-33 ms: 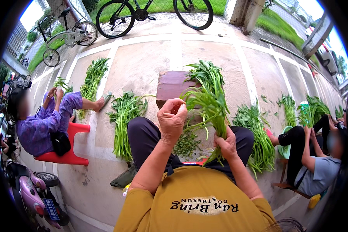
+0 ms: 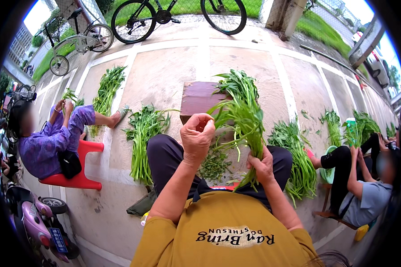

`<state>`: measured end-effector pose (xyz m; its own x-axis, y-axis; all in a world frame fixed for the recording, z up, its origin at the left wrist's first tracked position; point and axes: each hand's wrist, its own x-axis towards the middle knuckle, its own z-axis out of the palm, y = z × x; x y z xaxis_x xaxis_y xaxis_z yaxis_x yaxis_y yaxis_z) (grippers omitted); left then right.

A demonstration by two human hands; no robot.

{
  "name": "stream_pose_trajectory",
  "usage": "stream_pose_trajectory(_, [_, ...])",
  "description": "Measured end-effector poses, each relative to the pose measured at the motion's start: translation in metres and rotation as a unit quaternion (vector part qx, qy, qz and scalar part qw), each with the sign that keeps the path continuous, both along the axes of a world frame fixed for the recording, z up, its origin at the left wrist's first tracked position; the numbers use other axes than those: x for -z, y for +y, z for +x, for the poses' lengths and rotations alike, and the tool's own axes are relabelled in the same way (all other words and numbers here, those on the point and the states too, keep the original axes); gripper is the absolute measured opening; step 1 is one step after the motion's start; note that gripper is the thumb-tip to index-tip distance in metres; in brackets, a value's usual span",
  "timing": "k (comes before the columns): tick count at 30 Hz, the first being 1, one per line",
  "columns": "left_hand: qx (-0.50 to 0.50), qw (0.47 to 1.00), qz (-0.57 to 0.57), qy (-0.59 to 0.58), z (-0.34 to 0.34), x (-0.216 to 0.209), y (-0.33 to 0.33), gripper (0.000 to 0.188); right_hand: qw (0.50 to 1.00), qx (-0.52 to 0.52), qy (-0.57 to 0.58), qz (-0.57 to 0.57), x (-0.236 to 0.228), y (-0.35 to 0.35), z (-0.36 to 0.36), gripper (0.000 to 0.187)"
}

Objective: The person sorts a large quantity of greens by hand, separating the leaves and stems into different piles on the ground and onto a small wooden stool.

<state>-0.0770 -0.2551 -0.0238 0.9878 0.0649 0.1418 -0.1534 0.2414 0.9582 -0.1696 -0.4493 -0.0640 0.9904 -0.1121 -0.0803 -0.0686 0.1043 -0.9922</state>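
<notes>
My right hand [image 2: 262, 164] is closed round the stems of a bunch of long leafy greens, apparently water spinach [image 2: 247, 124], held upright above my lap with the leaves pointing away from me. To its left, my left hand [image 2: 197, 140] is raised with thumb and forefinger pinched together beside the leaf tips. What that pinch holds, if anything, is too small to make out. Beyond the bunch, more greens [image 2: 238, 84] lie against a dark red-brown box [image 2: 200, 98]. Picked leaves and scraps [image 2: 214, 168] lie on the ground between my knees.
Piles of greens lie on the paving left [image 2: 142, 147] and right [image 2: 296, 164] of my legs. At left a person in purple [image 2: 44, 147] sits on a red stool [image 2: 91, 164]; at right another in grey-blue [image 2: 365, 200] handles greens. A bicycle [image 2: 162, 18] stands by the fence.
</notes>
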Motion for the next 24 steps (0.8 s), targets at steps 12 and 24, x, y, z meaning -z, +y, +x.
stream_pose_trajectory(12, [0.114,0.945,0.3,-0.059,-0.029,0.024,0.022,0.006,0.991,0.036,0.009,0.132,-0.006,-0.008,0.0,0.024])
stream_pose_trajectory(24, [0.026,0.961,0.261,-0.088,0.003,0.033,-0.006,0.018,0.989,0.001,-0.002,0.148,-0.006,-0.016,-0.007,0.032])
